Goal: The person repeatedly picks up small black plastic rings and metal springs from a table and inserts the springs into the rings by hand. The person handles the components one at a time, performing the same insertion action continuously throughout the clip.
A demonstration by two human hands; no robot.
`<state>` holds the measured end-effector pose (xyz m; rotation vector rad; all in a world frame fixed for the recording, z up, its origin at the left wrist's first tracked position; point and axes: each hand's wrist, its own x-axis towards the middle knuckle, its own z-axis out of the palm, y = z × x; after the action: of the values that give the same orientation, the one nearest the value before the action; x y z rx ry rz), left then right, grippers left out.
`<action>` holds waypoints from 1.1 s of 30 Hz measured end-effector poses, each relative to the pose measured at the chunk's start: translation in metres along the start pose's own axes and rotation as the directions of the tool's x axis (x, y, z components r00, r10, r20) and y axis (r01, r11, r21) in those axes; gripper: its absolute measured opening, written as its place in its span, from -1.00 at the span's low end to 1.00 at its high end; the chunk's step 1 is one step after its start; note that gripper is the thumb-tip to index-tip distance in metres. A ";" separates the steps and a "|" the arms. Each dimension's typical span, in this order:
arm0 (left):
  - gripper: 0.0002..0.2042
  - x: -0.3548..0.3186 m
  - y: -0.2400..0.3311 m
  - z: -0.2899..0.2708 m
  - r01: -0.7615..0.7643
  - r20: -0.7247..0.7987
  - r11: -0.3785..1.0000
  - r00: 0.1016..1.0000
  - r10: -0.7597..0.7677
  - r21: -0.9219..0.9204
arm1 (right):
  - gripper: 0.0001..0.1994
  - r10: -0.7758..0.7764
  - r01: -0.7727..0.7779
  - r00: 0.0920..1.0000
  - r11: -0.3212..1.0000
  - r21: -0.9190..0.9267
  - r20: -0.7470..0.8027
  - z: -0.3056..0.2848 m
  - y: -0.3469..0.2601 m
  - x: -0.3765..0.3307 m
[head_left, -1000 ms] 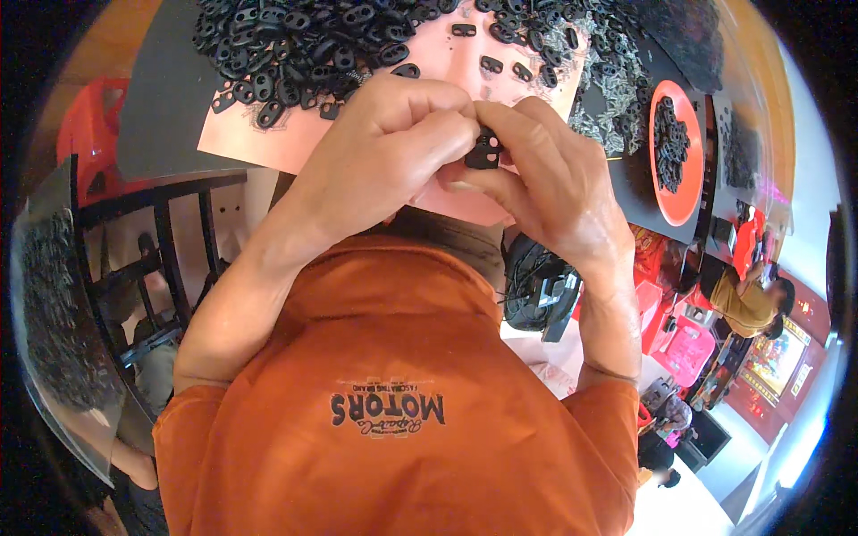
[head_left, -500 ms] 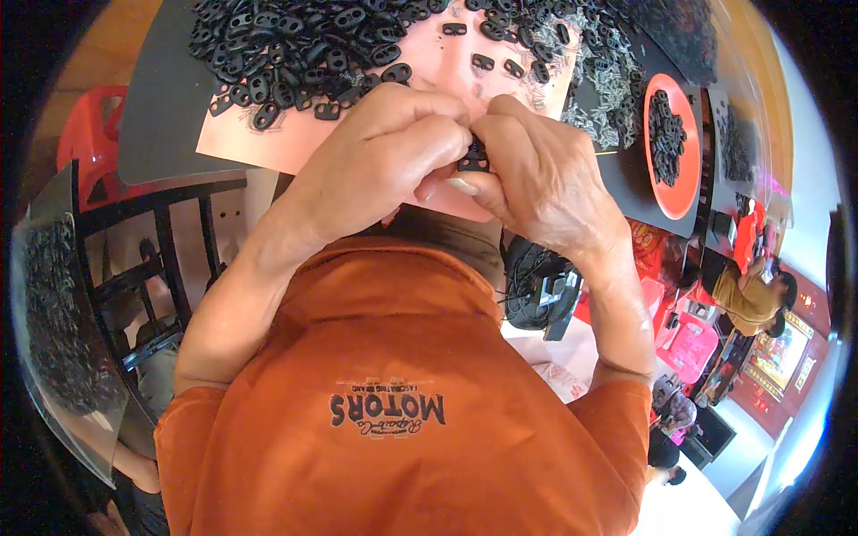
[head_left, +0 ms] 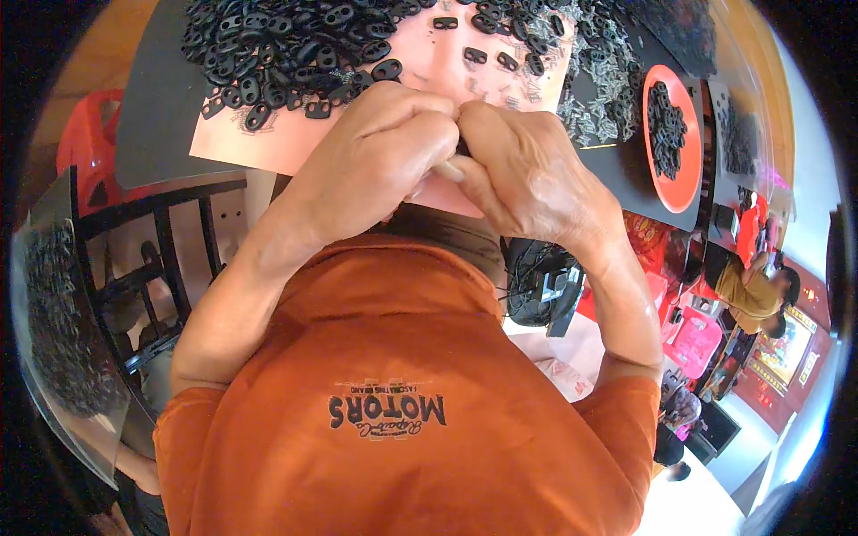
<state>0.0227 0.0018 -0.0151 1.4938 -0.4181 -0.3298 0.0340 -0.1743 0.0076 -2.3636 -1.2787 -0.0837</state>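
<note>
My left hand [head_left: 393,147] and my right hand [head_left: 527,165] meet over the near edge of a pink sheet [head_left: 259,147], fingers curled and closed. Pinched between them is a black plastic cord lock [head_left: 462,146], of which only a dark sliver shows behind my right thumb. Beyond my left hand lies a large heap of two-hole black cord locks [head_left: 277,49]. A few single cord locks [head_left: 475,55] are scattered on the sheet past my knuckles. Small metal springs [head_left: 594,89] are spread to the right of the sheet.
A red dish [head_left: 677,195] with small black parts stands at the table's right. The dark tabletop [head_left: 147,125] extends under the sheet. At left are a red plastic chair [head_left: 85,134] and a black metal frame [head_left: 165,237]. Another person [head_left: 746,290] is far right.
My hands have drawn tighter together, and my right hand has turned and shifted slightly left. The cord lock, plainly visible before, is now mostly covered by my fingers.
</note>
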 end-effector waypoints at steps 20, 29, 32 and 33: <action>-0.75 -0.003 0.006 0.000 0.111 0.032 0.986 0.994 -0.108 -0.122 | -0.62 0.107 -0.110 0.988 0.994 -0.022 -0.113 -0.008 -0.008 -0.011; -0.76 -0.005 0.001 0.002 0.175 0.014 0.958 0.984 -0.177 -0.225 | -0.74 0.055 -0.039 0.985 0.995 0.094 -0.165 -0.005 -0.014 -0.004; -0.76 -0.004 -0.002 0.000 0.093 0.016 0.970 0.996 -0.092 -0.225 | -0.78 0.034 -0.019 0.980 0.997 0.076 -0.196 -0.001 -0.011 -0.004; -0.76 -0.005 -0.001 -0.001 0.093 0.024 0.976 0.996 -0.090 -0.195 | -0.81 0.086 -0.076 0.989 0.993 0.089 -0.119 -0.005 -0.014 -0.005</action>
<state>0.0183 0.0047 -0.0161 1.3206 -0.3201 -0.4428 0.0206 -0.1739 0.0161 -2.2977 -1.1062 -0.1447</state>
